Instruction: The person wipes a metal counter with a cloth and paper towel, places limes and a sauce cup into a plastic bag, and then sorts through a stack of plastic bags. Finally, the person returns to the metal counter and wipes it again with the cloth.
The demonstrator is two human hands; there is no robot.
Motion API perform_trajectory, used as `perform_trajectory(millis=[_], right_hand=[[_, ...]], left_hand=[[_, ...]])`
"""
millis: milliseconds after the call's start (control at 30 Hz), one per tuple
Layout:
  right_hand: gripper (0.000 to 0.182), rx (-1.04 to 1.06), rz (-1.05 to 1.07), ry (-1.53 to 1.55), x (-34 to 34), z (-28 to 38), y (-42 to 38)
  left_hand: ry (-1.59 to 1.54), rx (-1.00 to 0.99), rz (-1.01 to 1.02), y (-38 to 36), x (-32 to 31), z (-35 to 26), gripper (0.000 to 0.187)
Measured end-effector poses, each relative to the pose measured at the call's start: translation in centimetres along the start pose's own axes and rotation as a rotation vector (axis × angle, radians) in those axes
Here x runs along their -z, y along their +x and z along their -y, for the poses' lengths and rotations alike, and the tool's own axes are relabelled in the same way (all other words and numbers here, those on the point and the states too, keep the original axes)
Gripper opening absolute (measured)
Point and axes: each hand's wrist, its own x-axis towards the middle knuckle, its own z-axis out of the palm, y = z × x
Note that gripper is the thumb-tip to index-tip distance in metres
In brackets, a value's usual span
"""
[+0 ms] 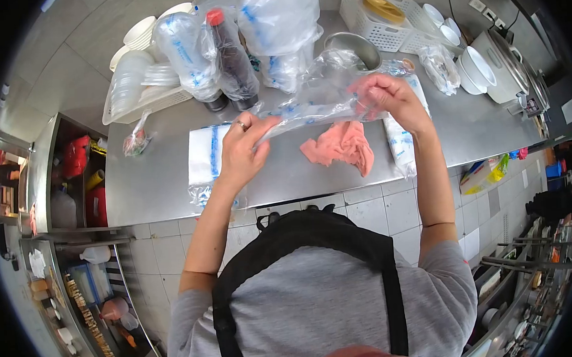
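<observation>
A clear plastic bag [315, 114] with blue print is stretched between my two hands above the steel counter [279, 172]. My left hand [244, 148], with a ring on one finger, pinches its left end. At the other end, the fingers of my right hand [389, 102] are closed on the plastic. Below the bag lies a crumpled pink cloth [342, 148]. A stack of flat white bags [204, 155] is beside my left hand, and a long white printed pack [401, 148] lies under my right forearm.
Behind my hands stand a red-capped dark bottle [233, 58], bulky wrapped plastic packs [281, 20] and a metal bowl [357, 49]. A white tray [159, 102] of lids is at the left. White baskets [382, 36], white bowls [477, 68] and a large pot [500, 64] are at the right.
</observation>
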Motion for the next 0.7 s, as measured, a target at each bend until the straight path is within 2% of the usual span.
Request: perform_trajectory(millis=[100, 200, 233, 267, 367, 433, 500, 567, 600, 700], right_hand=[[0.030, -0.017, 0.172, -0.335, 0.0, 0.0, -0.2], [0.035, 0.224, 0.393, -0.598, -0.1, -1.6, 0.1], [0.034, 0.240, 0.385, -0.626, -0.1, -2.5, 0.2], [0.033, 0.256, 0.376, -0.653, 0.0, -3.4, 0.4], [0.031, 0.055, 0.209, -0.745, 1.0, -3.2, 0.5], [0.032, 0.007, 0.051, -0.445, 2.5, -4.9, 0.7], [0.037, -0.163, 0.149, 0.183, 3.7, -6.6, 1.1], [0.038, -0.231, 0.104, 0.260, 3.6, -7.0, 0.2], [0.039, -0.264, 0.080, 0.298, 3.6, -7.1, -0.3], [0.042, -0.224, 0.198, 0.000, 2.7, -7.6, -0.9]], left_hand=[[-0.071, 0.039, 0.050, 0.3, 0.0, -0.2, 0.042], [-0.177, 0.066, 0.096, 0.2, -0.8, 0.7, 0.040], [-0.212, 0.070, 0.109, 0.1, -1.3, 1.1, 0.040], [-0.287, 0.163, 0.181, -0.1, -1.5, 1.4, 0.039], [-0.507, 0.424, 0.402, -0.3, -2.0, 1.9, 0.039], [-0.641, 0.564, 0.559, -0.3, -2.2, 2.1, 0.041], [-0.597, 0.583, 0.550, -1.1, -3.2, 3.1, 0.040], [-0.502, 0.606, 0.564, -1.4, -3.8, 3.9, 0.039], [-0.553, 0.598, 0.542, -1.5, -4.1, 4.1, 0.038], [-0.674, 0.585, 0.507, -1.5, -4.8, 4.0, 0.036]])
